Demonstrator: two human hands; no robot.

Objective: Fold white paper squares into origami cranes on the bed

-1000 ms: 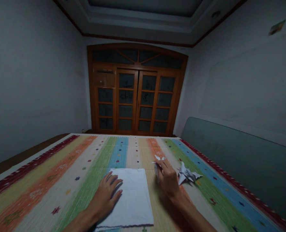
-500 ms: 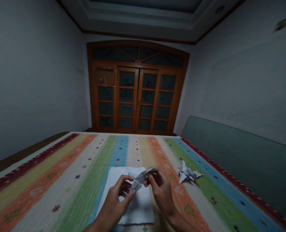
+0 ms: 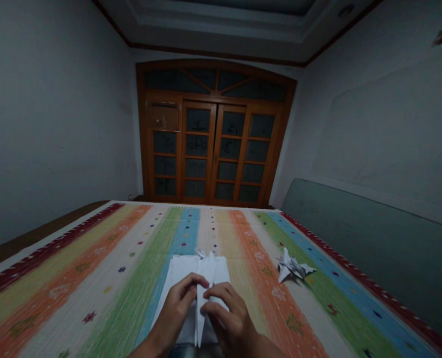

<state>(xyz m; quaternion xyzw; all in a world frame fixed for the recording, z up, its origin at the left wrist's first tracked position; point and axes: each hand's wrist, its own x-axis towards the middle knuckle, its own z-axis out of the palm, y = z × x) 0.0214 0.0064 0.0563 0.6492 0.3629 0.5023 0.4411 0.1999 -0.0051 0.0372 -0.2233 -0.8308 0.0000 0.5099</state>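
Note:
A narrow piece of folded white paper (image 3: 200, 318) points lengthwise away from me, its thin tips reaching toward the near and far sides. My left hand (image 3: 179, 304) grips its left side, thumb and fingers bent in against it. From the right, my right hand (image 3: 229, 312) holds the same piece, with its fingertips closed on the edge. Beneath both hands lie white paper sheets (image 3: 179, 268), partly covered by them.
To the right of the sheets rests a finished-looking folded paper figure (image 3: 292, 268) with pointed ends. A striped tablecloth (image 3: 131, 278) covers the table. Beyond the table's right edge stands a pale green panel (image 3: 355, 219); wooden doors (image 3: 215, 149) are at the back.
The folded paper has turned from slanting to pointing straight away from me and come lower over the sheets. My right hand has moved left and nearer, closer to my left.

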